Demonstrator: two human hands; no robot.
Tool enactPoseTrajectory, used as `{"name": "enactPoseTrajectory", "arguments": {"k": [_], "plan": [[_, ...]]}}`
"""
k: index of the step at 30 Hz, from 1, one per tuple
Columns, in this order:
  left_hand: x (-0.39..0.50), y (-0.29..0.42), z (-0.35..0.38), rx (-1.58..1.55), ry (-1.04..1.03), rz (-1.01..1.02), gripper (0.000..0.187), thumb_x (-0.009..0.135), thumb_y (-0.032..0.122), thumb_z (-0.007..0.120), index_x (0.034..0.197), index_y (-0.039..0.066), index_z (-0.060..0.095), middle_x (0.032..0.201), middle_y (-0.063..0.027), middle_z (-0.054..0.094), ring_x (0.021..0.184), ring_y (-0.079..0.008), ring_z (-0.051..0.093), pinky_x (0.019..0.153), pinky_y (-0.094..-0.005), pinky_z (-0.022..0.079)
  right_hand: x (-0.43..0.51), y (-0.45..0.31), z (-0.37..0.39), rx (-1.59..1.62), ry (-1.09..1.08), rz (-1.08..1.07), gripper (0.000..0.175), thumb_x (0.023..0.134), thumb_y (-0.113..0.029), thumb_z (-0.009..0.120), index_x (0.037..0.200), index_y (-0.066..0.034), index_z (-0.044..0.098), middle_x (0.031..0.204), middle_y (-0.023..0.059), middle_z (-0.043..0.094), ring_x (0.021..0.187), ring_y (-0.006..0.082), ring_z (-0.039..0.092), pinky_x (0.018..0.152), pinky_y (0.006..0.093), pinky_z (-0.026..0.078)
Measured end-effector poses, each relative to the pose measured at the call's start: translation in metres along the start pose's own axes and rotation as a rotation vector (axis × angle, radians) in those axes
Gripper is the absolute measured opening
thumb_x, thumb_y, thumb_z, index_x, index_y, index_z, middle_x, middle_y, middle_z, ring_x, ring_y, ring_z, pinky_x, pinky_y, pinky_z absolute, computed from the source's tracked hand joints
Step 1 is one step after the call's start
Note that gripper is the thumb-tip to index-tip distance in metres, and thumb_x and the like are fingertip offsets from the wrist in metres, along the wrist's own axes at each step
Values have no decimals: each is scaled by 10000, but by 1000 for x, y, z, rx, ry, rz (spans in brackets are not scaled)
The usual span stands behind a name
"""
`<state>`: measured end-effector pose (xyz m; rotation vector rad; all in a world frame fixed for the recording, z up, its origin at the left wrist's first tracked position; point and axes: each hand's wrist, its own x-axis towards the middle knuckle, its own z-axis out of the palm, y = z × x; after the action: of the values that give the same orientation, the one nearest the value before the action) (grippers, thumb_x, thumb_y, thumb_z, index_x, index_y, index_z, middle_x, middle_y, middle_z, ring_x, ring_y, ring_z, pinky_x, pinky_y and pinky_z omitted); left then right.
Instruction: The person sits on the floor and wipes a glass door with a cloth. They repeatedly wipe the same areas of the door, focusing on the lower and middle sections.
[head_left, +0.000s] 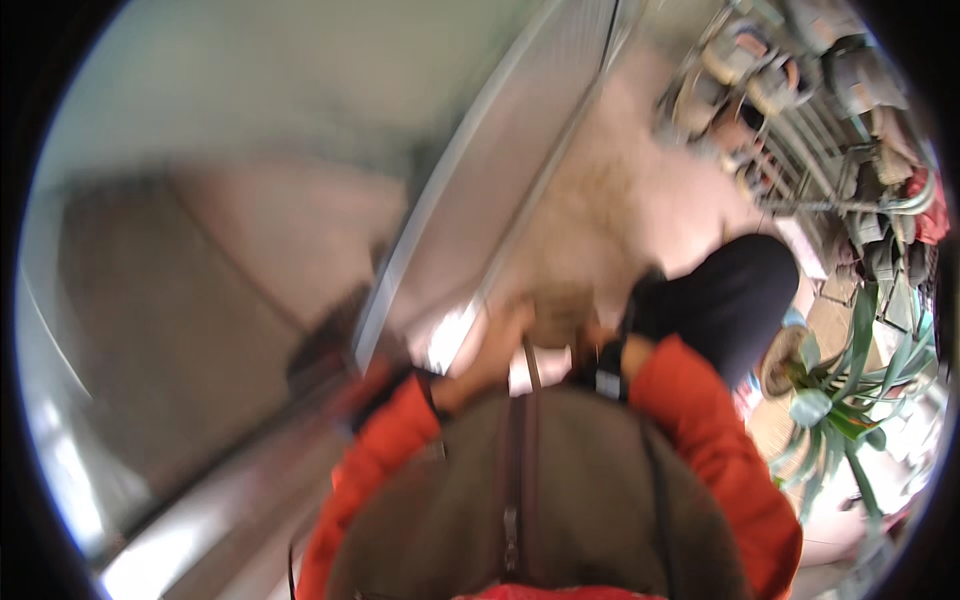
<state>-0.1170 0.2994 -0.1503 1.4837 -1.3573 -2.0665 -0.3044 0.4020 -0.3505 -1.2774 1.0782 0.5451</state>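
Blurred by motion, a brown object (562, 311), perhaps a shoe, sits low in front of me between my two hands. My left hand (504, 334) grips its left side. At its right edge is my right hand (596, 337), partly hidden and too blurred for its grip to be made out. A dark watch (610, 369) is on my right wrist. A thin cord (533, 364) hangs just below the object. My bent knee in black trousers (739, 289) rises to the right. A brown zipped garment (600, 480) with orange sleeves fills the lower view.
A metal-framed door panel (480, 195) slants past my left side. At upper right, a metal rack (806, 161) holds several shoes, including a grey sneaker (739, 49). A potted plant (844, 405) with long leaves stands close on the right. Pale floor (600, 142) lies ahead.
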Motion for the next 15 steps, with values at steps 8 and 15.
{"name": "enactPoseTrajectory", "arguments": {"k": [8, 15], "plan": [[-17, 54, 13, -871, -150, 242, 412, 1025, 243, 447, 1373, 30, 393, 1352, -154, 523, 1206, -285, 561, 1005, -440, 480, -61, -62, -53, -105, 346, -166, 558, 845, -459, 677, 1241, -70, 621, 1156, 160, 668, 962, 309, 655, 818, 413, 519], [-36, 115, 29, -809, -203, 370, 450, 1026, 320, 480, 1381, 53, 411, 1354, -123, 534, 1188, -270, 570, 977, -444, 500, -101, -81, -46, -150, 685, -394, 382, 900, -386, 567, 1037, -53, 693, 1030, 171, 692, 977, 388, 632, 870, 459, 489]]}}
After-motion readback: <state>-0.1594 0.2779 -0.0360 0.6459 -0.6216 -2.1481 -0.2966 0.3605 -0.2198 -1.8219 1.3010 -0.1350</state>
